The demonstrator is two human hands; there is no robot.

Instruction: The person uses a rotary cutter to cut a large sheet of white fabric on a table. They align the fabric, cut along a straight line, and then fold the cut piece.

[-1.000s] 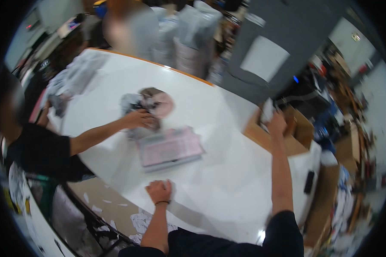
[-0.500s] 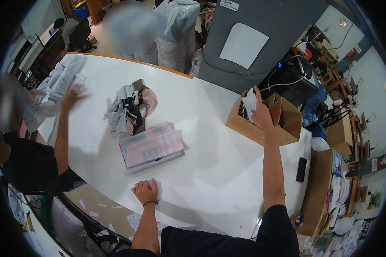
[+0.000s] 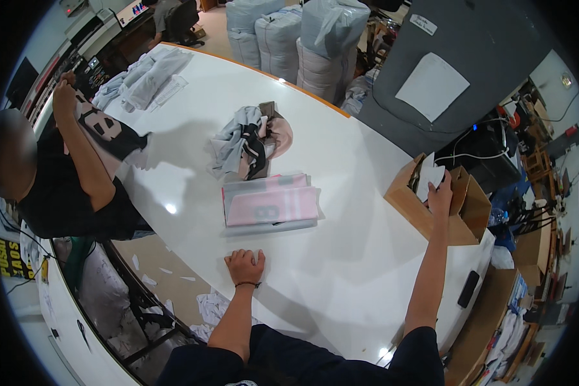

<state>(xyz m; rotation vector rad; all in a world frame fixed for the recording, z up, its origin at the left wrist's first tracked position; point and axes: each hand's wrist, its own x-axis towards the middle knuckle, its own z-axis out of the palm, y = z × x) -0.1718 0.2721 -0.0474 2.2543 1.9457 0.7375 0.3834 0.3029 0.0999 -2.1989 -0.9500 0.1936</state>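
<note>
My right hand [image 3: 440,194] is at the cardboard box [image 3: 410,209] on the table's right side, its fingers closed at the edge of a white paper sheet [image 3: 430,177] standing in the box. Resting on the white table [image 3: 347,276], my left hand [image 3: 243,266] has its fingers curled and nothing in it. Just beyond that hand lie folded pink and grey garments [image 3: 273,204], stacked flat. A crumpled heap of grey, black and pink garments [image 3: 254,138] sits farther back.
On the left a co-worker [image 3: 77,174] holds up a pink and black garment [image 3: 106,132]. White garments [image 3: 151,77] lie at the table's far left. A black phone [image 3: 469,288] is near the right edge. Large wrapped sacks [image 3: 280,42] stand behind the table.
My right hand has lowered its raised finger and closed at the paper in the box. The co-worker has lifted a pink and black garment. The whole view has shifted; my left hand stays on the table.
</note>
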